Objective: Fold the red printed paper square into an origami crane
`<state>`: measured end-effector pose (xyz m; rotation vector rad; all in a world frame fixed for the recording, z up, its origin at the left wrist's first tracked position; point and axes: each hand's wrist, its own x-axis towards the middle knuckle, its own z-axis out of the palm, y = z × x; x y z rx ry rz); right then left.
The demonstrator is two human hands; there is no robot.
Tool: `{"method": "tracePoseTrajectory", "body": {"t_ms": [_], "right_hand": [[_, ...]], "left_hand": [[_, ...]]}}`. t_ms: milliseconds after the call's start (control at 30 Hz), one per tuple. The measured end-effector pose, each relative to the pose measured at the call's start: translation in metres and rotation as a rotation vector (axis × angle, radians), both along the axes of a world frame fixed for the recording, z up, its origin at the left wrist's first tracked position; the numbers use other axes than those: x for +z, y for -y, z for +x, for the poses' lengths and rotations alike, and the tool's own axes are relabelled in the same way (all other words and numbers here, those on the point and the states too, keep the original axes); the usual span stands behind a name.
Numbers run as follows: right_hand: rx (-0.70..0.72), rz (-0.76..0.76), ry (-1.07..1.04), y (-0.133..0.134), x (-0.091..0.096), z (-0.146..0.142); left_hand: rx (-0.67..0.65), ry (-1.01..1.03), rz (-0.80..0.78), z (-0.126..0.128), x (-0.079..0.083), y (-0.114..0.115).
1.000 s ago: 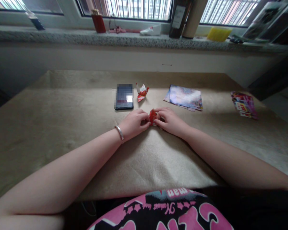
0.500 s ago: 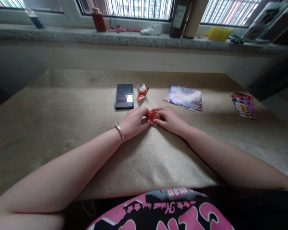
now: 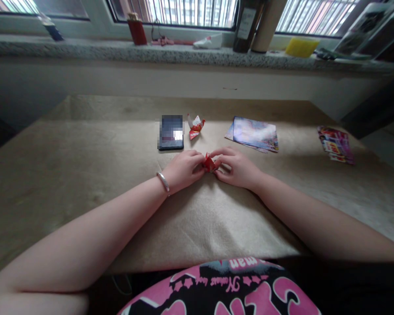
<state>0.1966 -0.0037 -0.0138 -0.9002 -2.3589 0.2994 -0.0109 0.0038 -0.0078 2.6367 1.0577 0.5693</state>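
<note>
Between my two hands is a small piece of folded red paper [image 3: 209, 162], low over the table. The fingertips of my left hand [image 3: 186, 167], which has a silver bangle at the wrist, pinch its left side. My right hand [image 3: 235, 167] holds its right side between thumb and fingers, the fingers curved. Just beyond them stands a folded red and white paper crane [image 3: 196, 127]. A dark phone or tablet [image 3: 171, 133], its screen partly blurred out, lies left of the crane. The exact folds of the held paper are too small to make out.
Colourful printed sheets [image 3: 255, 132] lie overlapped on the tan-covered table [image 3: 85, 166], right of the crane. Several pink and red cards [image 3: 335, 145] are fanned near the right edge. Along the granite windowsill [image 3: 95, 49] stand a red container [image 3: 137, 29], a dark bottle [image 3: 246, 28] and a yellow block [image 3: 302, 47].
The red paper has been turned between my fingers and shows a different side. My right hand's fingers have shifted their hold slightly. The view has moved a little.
</note>
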Motion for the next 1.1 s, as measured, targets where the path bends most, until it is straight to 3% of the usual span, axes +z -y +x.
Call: {"method": "tracePoseTrajectory", "body": {"t_ms": [233,433,833,1100], "right_hand": [[-0.007,0.13,0.194,0.003,0.004,-0.004],[-0.051,0.146,0.212,0.005,0.002,-0.007],[-0.143,-0.144,0.111,-0.006,-0.009,-0.009],[-0.115,-0.15,0.039,-0.007,-0.009,-0.01]], "left_hand": [[-0.014,-0.008,0.031,0.0,-0.001,0.0],[0.001,-0.004,0.063,0.001,0.001,0.003],[0.077,-0.033,0.022,0.006,0.0,0.0],[0.117,-0.014,-0.001,0.007,-0.001,-0.004]]}}
